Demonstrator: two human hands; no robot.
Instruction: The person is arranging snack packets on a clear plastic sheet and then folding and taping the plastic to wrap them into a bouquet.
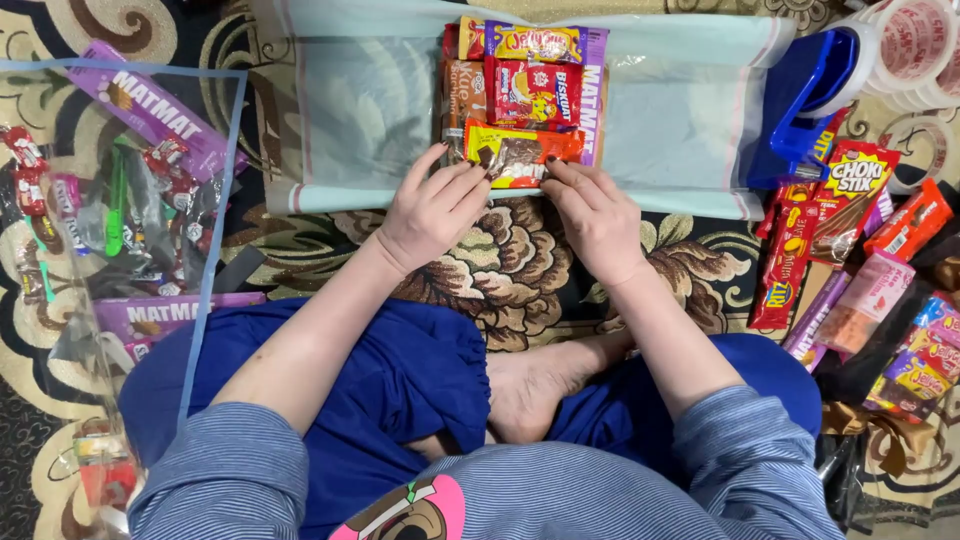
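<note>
At centre frame, both hands rest on an orange-and-brown snack packet (522, 155) lying at the near edge of a clear plastic bag (690, 110) spread flat across the upper middle; the left hand (432, 212) has its fingers loosely spread over the packet's left end, and the right hand (597, 218) presses its fingertips, held close together, on the right end. Just above the packet sits a tight stack of sweets (530, 75). A blue tape dispenser (812, 85) lies upper right, loose snack packs (850, 250) at right, and a filled clear bag (120, 200) at left.
</note>
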